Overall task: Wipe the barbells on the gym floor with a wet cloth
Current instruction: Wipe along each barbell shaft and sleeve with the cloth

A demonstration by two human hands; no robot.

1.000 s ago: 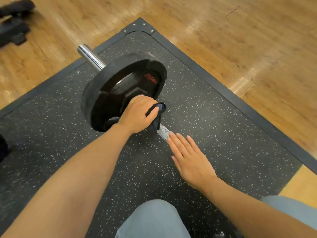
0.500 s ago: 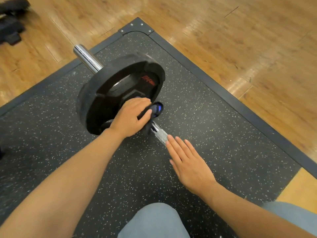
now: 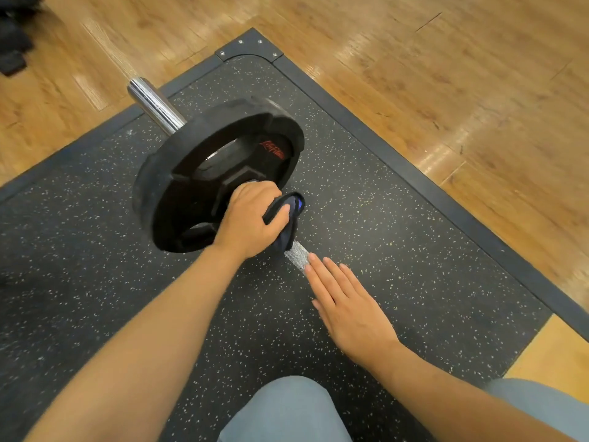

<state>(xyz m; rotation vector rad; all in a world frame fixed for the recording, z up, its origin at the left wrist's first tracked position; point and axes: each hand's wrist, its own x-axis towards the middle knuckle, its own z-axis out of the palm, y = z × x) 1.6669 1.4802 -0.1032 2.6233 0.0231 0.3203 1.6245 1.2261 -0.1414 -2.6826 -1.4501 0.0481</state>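
Red script was printed on the plate (image 3: 220,183) face, near its upper right edge (too small and slanted to read). No other writing was legible.

The bar (image 3: 297,254) lay on a black speckled mat (image 3: 398,244), running from the lower middle of the view up to the left. The plate stood upright on the bar, with the chrome sleeve (image 3: 153,103) sticking out past it toward the wood floor (image 3: 446,74). The mat had a dark border with a bolted corner piece (image 3: 248,47) at the top. Some dark gear (image 3: 12,36) sat on the floor at the far top left, blurred and cut off by the frame. Grey trouser knees (image 3: 287,409) filled the bottom edge.

The left hand (image 3: 251,218) was curled round a dark cloth (image 3: 288,218) wrapped on the bar, right against the inner face of the plate; the thumb lay over the cloth, and the fist hid the plate hub and that stretch of bar. A bit of blue showed at the cloth's top fold. Only a short knurled piece of bar showed between the two hands.

The right hand (image 3: 347,304) lay flat with fingers straight and together, holding nothing, palm down over the bar just below the cloth (fingertips at the knurling). It covered the bar nearer the person. Both forearms were bare and reached in from the bottom edge.
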